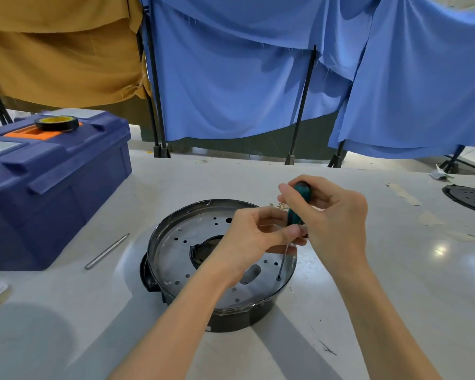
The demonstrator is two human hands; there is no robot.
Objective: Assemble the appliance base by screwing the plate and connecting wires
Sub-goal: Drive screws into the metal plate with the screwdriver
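Observation:
A round black appliance base (239,316) stands upside down on the white table, with a perforated silver metal plate (176,250) set inside its rim. My right hand (332,218) grips the green handle of a screwdriver (298,204). The thin shaft runs down to a hole near the plate's right edge (279,277). My left hand (252,237) pinches the screwdriver just below the handle, above the plate's centre opening. No wires are visible.
A blue toolbox (52,187) with a black tape roll (56,123) on its lid stands at the left. A loose metal bit (106,251) lies beside it. Another black round part (470,198) sits at the right table edge. Blue and tan cloths hang behind.

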